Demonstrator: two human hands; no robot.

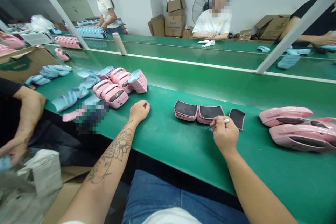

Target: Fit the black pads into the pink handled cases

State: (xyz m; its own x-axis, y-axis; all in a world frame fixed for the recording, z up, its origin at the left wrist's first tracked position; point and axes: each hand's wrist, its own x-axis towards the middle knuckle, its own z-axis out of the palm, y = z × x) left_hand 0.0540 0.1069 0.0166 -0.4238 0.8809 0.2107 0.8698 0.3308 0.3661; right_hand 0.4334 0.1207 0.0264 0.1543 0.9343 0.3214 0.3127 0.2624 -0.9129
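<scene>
My left hand (139,111) rests curled on the green conveyor belt (168,147), holding nothing. It lies just right of a pile of pink slippers (114,96). My right hand (223,133) grips a slim white-handled tool (219,123), its thin tip pointing left over the belt. Just beyond that hand lie two small stacks of pink soles with black tops (186,109) and a single black-topped piece (237,118). Further right sit large pink slippers (296,126). My fingers hide part of the nearer stack.
A seated co-worker's arm and hand (26,119) are at the left, beside blue slippers (64,99) and a white bag (39,178). Across a second belt (183,50), other people work among cardboard boxes (174,19). A white rail (183,61) runs between the belts.
</scene>
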